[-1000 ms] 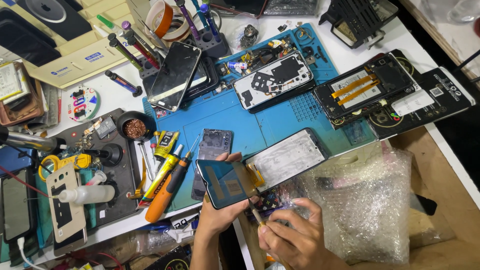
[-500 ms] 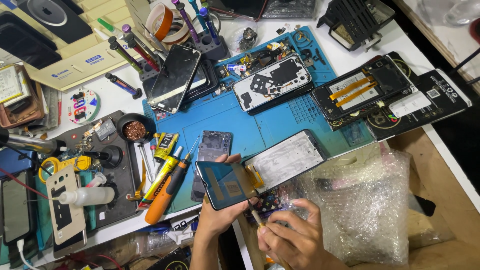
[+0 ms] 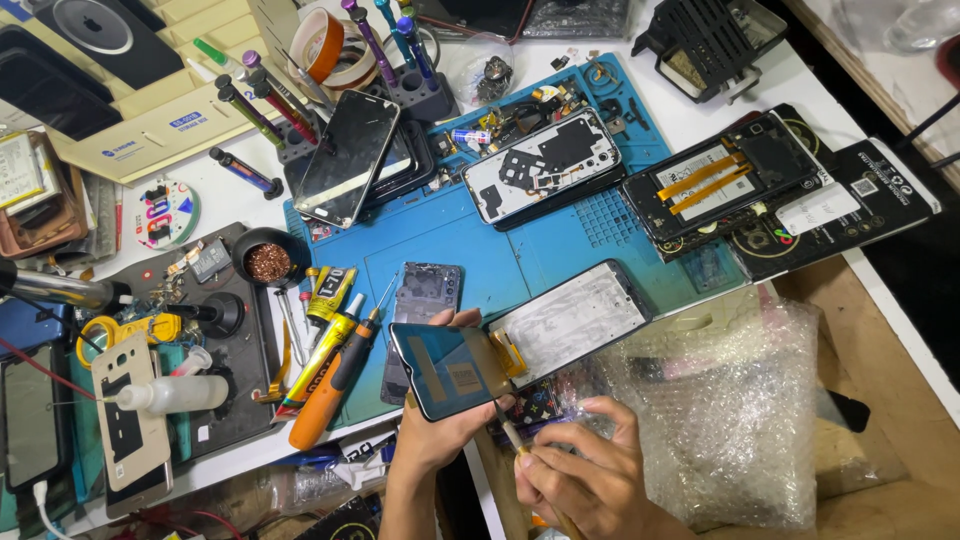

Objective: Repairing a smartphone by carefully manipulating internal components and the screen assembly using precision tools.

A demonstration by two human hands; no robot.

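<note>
Lower centre: left hand [image 3: 440, 435] clamped on phone screen [image 3: 450, 368]; right hand [image 3: 590, 480] pinching thin tool [image 3: 510, 432]. Left: round cup [image 3: 266, 260] holding copper wool. Top: tool stand [image 3: 415, 90] holding screwdrivers.

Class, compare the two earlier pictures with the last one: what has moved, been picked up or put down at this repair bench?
Nothing visibly changed. The left hand still holds the phone screen panel, and the right hand still holds a thin tool at its lower edge. The phones on the blue mat lie as before.
</note>
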